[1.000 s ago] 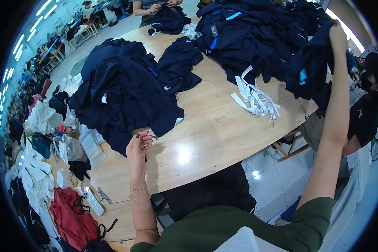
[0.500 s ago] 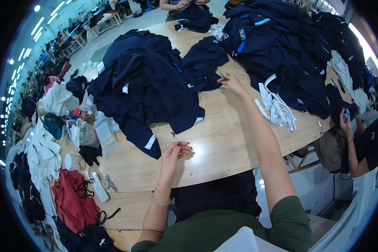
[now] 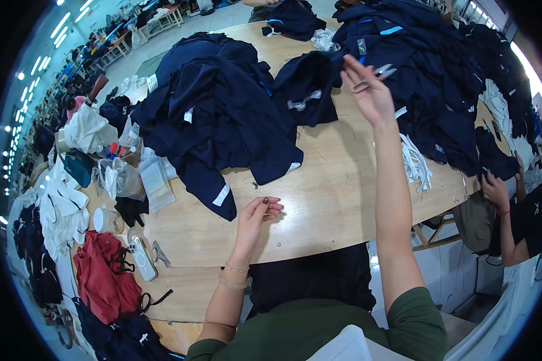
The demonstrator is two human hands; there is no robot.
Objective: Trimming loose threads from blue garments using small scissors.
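My right hand (image 3: 370, 93) reaches far over the table, fingers stretched out, with small metal thread snips (image 3: 384, 71) held in it; a ring of the snips seems to sit round a finger. The fingertips are at the edge of a small navy garment piece (image 3: 313, 90), slightly blurred, with a pale patch on it; I cannot tell whether they grip it. Near the front edge, my left hand (image 3: 260, 218) hovers with loosely bent fingers and nothing visible in them. Just beyond it lies a navy garment heap (image 3: 223, 114) with white labels.
A large navy pile (image 3: 409, 60) fills the far right, with white strips (image 3: 415, 162) beside it. On the left are a plastic jar (image 3: 106, 221), a phone (image 3: 142, 259), glasses (image 3: 160, 254) and a red bag (image 3: 102, 277). A co-worker's hand (image 3: 495, 191) works at the right; another person stands at the far end.
My right hand has moved up and away to the right, bringing the snips into sight. The small navy piece has shifted and its near part is folded up. My left hand has barely moved.
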